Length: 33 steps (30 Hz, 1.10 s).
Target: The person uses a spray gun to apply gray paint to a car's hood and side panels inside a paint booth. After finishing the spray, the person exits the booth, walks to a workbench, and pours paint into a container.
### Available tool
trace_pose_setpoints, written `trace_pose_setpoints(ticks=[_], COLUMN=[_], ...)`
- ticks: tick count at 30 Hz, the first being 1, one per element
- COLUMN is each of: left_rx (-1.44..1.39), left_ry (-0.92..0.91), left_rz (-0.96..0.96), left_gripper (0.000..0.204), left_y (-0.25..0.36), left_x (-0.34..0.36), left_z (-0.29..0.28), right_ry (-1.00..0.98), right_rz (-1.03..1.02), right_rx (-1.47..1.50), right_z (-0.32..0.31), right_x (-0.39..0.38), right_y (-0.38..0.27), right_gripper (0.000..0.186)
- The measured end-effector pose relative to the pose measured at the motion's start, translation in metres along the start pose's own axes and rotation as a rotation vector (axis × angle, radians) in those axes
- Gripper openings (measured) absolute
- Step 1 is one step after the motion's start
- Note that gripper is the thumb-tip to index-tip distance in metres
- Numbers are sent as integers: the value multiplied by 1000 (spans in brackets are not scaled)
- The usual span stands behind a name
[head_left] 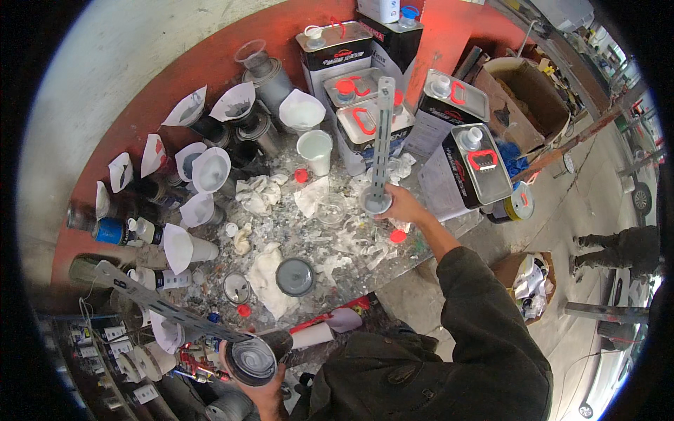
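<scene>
Near the lower edge, my left hand [263,394] is closed around a cup of grey paint [253,359]. A long perforated metal stirring stick [158,305] slants out of that cup toward the left. Over the right side of the workbench [375,270], my right hand [406,203] has its fingers around a small cup [377,203] with greyish content. A second perforated metal stick [382,133] stands almost upright in it. Between the hands, a round dark grey lid or tin [295,277] lies on the bench beside a crumpled white cloth [268,281].
Several rectangular metal cans [467,172] with red handles stand at the back right. Paint cups with paper strainers [210,170] line the left and back. A white cup [314,151] stands near the cans. Cardboard boxes [526,284] and another person [618,249] are at the right.
</scene>
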<state>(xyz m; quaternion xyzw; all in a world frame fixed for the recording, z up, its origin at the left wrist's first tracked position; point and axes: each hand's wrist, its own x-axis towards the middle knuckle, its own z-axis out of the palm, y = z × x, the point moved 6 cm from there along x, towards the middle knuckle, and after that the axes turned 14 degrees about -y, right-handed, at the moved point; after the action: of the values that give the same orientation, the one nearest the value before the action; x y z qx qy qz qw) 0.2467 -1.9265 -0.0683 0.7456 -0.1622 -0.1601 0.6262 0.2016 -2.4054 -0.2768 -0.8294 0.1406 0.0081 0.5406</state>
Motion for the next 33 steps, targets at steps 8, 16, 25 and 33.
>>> trace_pose_setpoints(ticks=[8, 16, 25, 33], left_rx=[14, -61, 29, 30], left_ry=[12, -8, -39, -56], left_rz=[2, -23, -7, 46], left_gripper=[113, 115, 115, 114], left_y=[1, 6, 4, 2], left_x=[-5, -2, 2, 6], left_z=[2, 12, 8, 9], right_ry=[-106, -224, 273, 362], right_rz=[21, -2, -28, -11], right_rx=[-22, 102, 77, 128], right_z=[-4, -16, -66, -77], right_x=[16, 19, 2, 55], right_y=[48, 38, -53, -59], right_gripper=[69, 80, 57, 20])
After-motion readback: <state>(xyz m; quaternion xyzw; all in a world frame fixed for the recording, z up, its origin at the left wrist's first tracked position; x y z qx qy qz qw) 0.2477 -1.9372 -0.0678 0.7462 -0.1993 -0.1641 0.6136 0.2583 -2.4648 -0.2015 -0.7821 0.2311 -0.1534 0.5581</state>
